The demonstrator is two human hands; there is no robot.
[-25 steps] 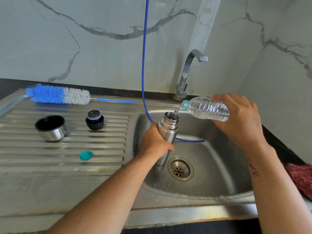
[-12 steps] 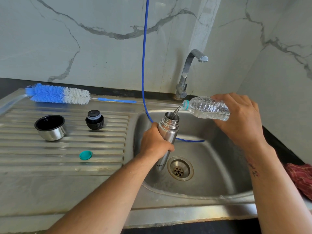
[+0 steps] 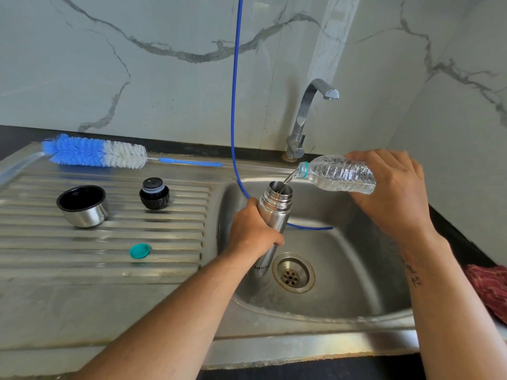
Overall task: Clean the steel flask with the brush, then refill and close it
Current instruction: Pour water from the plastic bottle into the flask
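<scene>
- your left hand (image 3: 253, 231) is wrapped tight round the middle of the slim brushed-steel flask (image 3: 274, 215), holding it tilted in the basin of the stainless steel sink (image 3: 356, 283), base down near the round drain strainer (image 3: 293, 272).
- your right hand (image 3: 389, 193) grips the clear ribbed plastic water bottle (image 3: 340, 178) almost on its side, its neck just above the flask's open threaded mouth.
- a thin stream runs from bottle to flask, so by my read you're in the refill step; how full the flask is can't be seen.
- to do this well: keep the bottle neck over the centre of the mouth, hold the tilt gentle so the stream stays narrow, and bring the flask more upright as it fills.
- mind the thin blue hose (image 3: 233, 105) that hangs down just behind the flask and trails into the basin; it sits close to your left knuckles.
- the curved chrome tap (image 3: 304, 116) stands behind the bottle, with little room above it.
- your open room is to the left: the ridged drainboard (image 3: 82, 270) carries the black screw stopper (image 3: 154, 193), the steel cup lid with black lining (image 3: 82, 205), the small teal bottle cap (image 3: 140, 250) and the long blue-and-white bottle brush (image 3: 96, 152) at the back.
- a red patterned cloth (image 3: 491, 289) lies at the right edge.
</scene>
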